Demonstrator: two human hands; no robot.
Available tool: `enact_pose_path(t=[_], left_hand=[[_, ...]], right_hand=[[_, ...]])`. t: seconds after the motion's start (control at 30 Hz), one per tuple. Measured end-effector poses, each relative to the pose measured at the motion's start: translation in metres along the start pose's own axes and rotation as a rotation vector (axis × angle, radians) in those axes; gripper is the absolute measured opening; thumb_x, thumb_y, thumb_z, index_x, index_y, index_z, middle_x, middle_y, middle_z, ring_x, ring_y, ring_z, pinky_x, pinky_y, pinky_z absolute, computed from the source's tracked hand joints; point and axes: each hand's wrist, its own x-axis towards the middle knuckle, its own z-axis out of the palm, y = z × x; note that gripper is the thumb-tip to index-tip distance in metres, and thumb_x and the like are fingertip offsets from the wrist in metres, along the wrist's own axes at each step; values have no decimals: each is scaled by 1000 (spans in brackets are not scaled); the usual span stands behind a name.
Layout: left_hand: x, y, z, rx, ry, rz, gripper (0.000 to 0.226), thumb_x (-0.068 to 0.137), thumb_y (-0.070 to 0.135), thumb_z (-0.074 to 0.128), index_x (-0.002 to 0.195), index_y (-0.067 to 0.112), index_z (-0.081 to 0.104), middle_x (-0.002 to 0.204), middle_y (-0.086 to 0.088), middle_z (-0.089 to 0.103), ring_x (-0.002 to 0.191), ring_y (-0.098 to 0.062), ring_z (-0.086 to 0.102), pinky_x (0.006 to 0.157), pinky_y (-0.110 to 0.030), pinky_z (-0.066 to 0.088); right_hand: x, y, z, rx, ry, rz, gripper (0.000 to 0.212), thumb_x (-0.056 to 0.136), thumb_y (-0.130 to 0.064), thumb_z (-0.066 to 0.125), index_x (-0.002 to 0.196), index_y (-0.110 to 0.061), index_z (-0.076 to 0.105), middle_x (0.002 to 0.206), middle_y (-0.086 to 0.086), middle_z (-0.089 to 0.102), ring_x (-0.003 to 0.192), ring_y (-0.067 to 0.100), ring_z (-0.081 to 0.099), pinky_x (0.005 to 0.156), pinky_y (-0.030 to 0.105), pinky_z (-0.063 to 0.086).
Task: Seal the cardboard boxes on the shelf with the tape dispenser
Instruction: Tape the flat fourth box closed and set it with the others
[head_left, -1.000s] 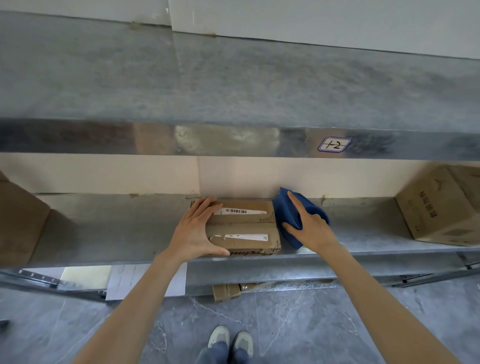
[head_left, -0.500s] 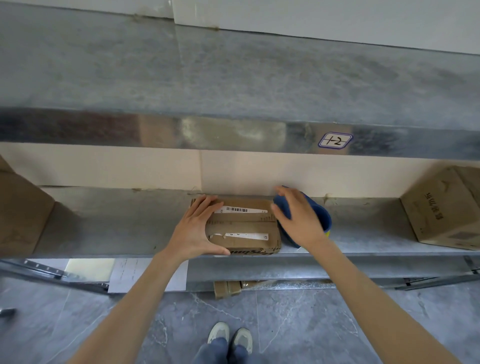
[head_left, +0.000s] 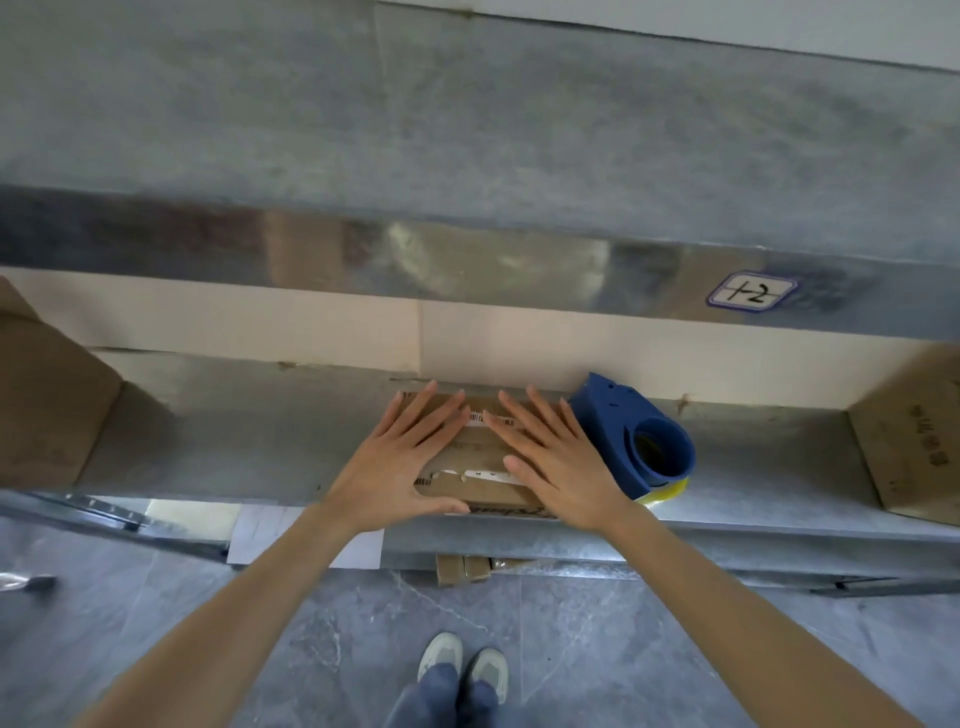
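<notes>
A small cardboard box (head_left: 480, 460) with white barcode labels lies on the metal shelf (head_left: 249, 452), near its front edge. My left hand (head_left: 400, 462) lies flat on the box's left half, fingers straight and spread, thumb along the front edge. My right hand (head_left: 556, 462) lies flat on the right half, fingers straight. A blue tape dispenser (head_left: 631, 436) with a yellowish tape roll stands on the shelf just right of the box, free of both hands.
A larger cardboard box (head_left: 906, 436) stands at the shelf's right end, another (head_left: 47, 405) at the left end. An upper shelf (head_left: 467, 156) overhangs, with a label sticker (head_left: 751, 292). Flattened cardboard (head_left: 462, 569) and white paper (head_left: 260, 535) lie below the shelf. My shoes (head_left: 462, 665) are on the grey floor.
My right hand left the tape dispenser and moved left onto the box top. The dispenser now stands alone on the shelf. My left hand stayed on the box.
</notes>
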Motion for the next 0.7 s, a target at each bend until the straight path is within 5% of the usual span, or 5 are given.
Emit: enact_pose_path(t=[0.17, 0.4, 0.57, 0.7], left_hand=[[2, -3, -4, 22, -67, 55, 102, 85, 84, 37, 160, 20, 11, 167, 7, 2, 154, -12, -6, 125, -40, 3], [0, 1, -1, 17, -53, -27, 107, 80, 91, 35, 160, 24, 12, 167, 7, 2, 154, -13, -3, 125, -43, 9], [-2, 7, 8, -231, 73, -230, 125, 64, 94, 51, 158, 17, 23, 167, 8, 7, 154, -14, -4, 125, -42, 9], [-5, 11, 12, -520, 168, -357, 133, 51, 85, 70, 157, 21, 23, 166, 18, 3, 153, -8, -9, 120, -34, 12]], right_hand=[[2, 6, -2, -118, -91, -124, 55, 100, -63, 2, 153, -49, 1, 165, -15, -10, 151, 15, -20, 118, 39, -21], [2, 4, -2, -108, -98, -51, 60, 97, -64, -3, 153, -44, -12, 163, -15, -18, 148, 12, -27, 121, 39, -18], [2, 1, 5, 123, 33, 92, 67, 95, -67, -5, 156, -40, -1, 165, -17, -5, 148, 3, -22, 125, 40, -7], [2, 3, 14, 276, 172, 157, 66, 98, -67, 12, 157, -38, 16, 165, -14, 12, 152, 5, -9, 125, 45, 2]])
